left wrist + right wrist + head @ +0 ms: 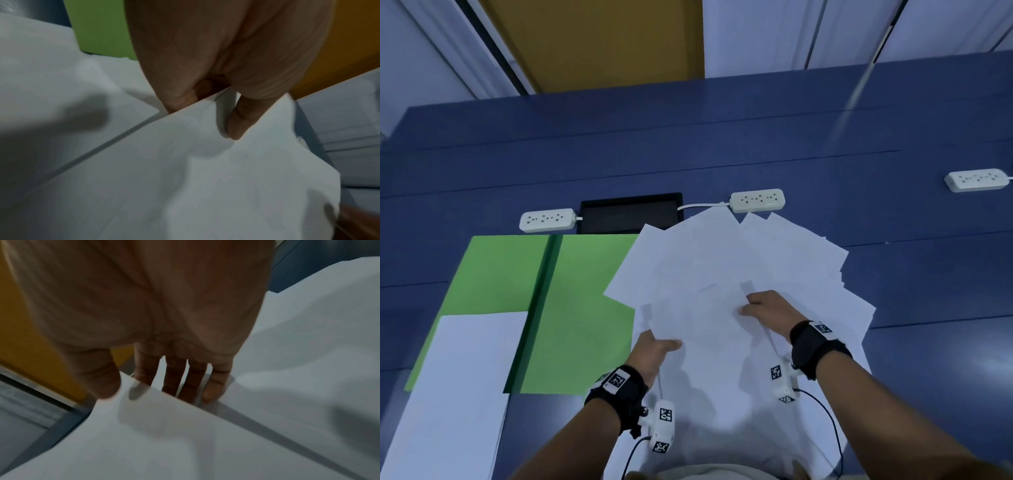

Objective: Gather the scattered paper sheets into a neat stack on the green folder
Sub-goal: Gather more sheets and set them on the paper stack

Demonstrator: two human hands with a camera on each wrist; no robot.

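- The folder (pixel 585 308) lies open on the desk (pixel 722 137), left of the fanned paper sheets (pixel 722 267).
- The sheets overlap its right edge.
- A separate sheet (pixel 465 377), perhaps several, covers its near-left corner.
- Power strips (pixel 757 200) sit behind.

Left hand (pixel 654 349) pinches (thumb on top); right hand (pixel 768 308) likewise.

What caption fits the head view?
Both hands, left hand and right hand, grip fanned paper sheets beside the green folder.

head view overhead, wrist views close, sharing paper sheets (pixel 722 274)
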